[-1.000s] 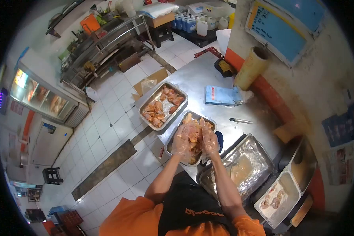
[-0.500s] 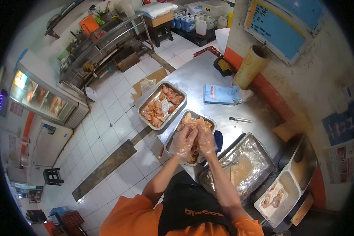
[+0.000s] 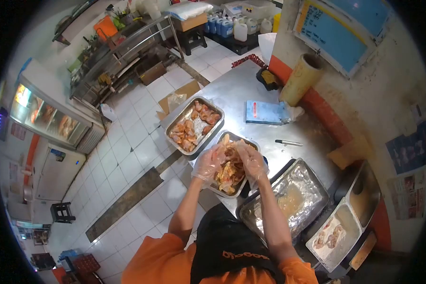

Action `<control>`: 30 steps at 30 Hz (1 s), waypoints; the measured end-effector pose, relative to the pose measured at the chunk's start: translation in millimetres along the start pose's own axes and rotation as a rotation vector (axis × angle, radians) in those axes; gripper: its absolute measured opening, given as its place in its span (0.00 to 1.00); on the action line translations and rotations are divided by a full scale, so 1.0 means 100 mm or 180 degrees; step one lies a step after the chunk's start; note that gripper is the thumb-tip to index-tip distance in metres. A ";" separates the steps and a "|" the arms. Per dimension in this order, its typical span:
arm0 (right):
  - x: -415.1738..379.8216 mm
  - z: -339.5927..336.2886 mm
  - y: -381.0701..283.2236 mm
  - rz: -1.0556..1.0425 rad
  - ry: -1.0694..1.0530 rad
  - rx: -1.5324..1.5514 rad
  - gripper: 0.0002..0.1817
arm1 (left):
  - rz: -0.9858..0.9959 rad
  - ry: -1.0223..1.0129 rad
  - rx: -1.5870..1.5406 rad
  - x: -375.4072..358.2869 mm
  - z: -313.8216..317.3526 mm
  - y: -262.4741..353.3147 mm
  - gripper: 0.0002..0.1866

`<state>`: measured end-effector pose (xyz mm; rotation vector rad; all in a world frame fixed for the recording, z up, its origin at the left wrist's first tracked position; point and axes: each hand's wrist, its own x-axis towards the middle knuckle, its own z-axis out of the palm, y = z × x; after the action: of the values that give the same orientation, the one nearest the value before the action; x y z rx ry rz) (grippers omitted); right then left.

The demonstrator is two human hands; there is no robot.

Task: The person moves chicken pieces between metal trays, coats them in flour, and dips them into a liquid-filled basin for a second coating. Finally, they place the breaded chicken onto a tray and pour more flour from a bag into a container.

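Observation:
Both my hands wear clear plastic gloves and are over a metal pan (image 3: pixel 254 142) filled with seasoned raw chicken pieces (image 3: pixel 229 176). My left hand (image 3: pixel 210 163) is at the pan's left side, its fingers curled onto the chicken. From the right side my right hand (image 3: pixel 251 162) grips chicken near the far end, fingers bent inward. Some fingertips are hidden among the meat. Just beyond, to the left, a second metal pan (image 3: pixel 171 145) contains reddish chicken pieces (image 3: pixel 189 130) lying apart in groups.
On the steel table (image 3: pixel 232 92) are a blue box (image 3: pixel 265 113), a marker (image 3: pixel 288 143) and a cardboard roll (image 3: pixel 303 78). A large wet tray (image 3: pixel 312 189) stands by my right forearm. Further right, a floury container (image 3: pixel 347 220) holds a few chicken pieces.
My hands have moved apart, the left one leftward and the right one rightward. More of the chicken between them now shows.

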<state>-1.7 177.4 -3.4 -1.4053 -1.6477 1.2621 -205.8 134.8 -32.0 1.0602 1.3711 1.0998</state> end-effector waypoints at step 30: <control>-0.51 0.23 0.27 0.0079 -0.0532 0.2888 0.34 | 0.1534 -0.0243 0.1918 -0.68 0.15 0.35 0.34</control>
<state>-0.3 121.1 -29.9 -0.7620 -0.9088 1.8449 -184.9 76.3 14.7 1.9267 1.4616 0.9779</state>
